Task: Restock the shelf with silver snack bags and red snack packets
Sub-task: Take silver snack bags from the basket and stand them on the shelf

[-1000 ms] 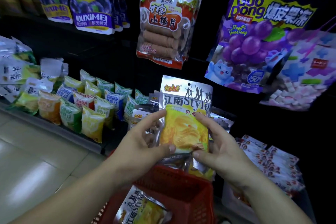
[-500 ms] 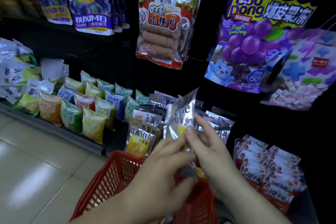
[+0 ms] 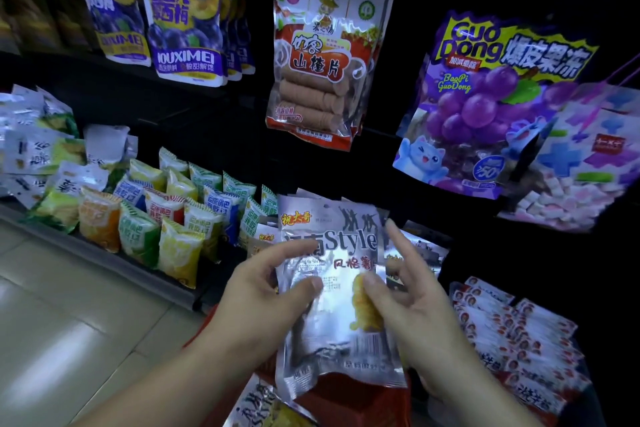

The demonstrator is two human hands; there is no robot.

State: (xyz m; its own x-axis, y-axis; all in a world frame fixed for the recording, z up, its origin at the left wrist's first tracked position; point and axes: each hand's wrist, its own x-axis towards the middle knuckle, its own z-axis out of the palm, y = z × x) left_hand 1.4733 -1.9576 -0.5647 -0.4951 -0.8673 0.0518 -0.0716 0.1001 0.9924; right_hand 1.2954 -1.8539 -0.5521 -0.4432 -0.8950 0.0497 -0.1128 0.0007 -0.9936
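Note:
A silver snack bag [image 3: 334, 315] printed "Style" hangs upright in front of the low shelf, back side toward me. My left hand [image 3: 266, 298] pinches its left edge between thumb and fingers. My right hand [image 3: 412, 308] holds its right edge, thumb on the front and fingers behind. More silver snack bags [image 3: 415, 250] stand on the shelf just behind it. Red snack packets [image 3: 512, 333] lie stacked on the shelf at the lower right. A red basket [image 3: 356, 402] sits below my hands with another silver bag [image 3: 256, 406] in it.
Small colourful snack packs [image 3: 156, 218] fill the low shelf at left. A hawthorn roll bag [image 3: 322, 66], purple plum bags [image 3: 183, 24] and a grape jelly bag [image 3: 491, 104] hang above. Tiled floor [image 3: 69, 322] lies at the lower left.
The silver bag showed its yellow front, then turned edge-on, and now faces me with its silver back. Both hands have stayed on it, shifting their grip to its side edges.

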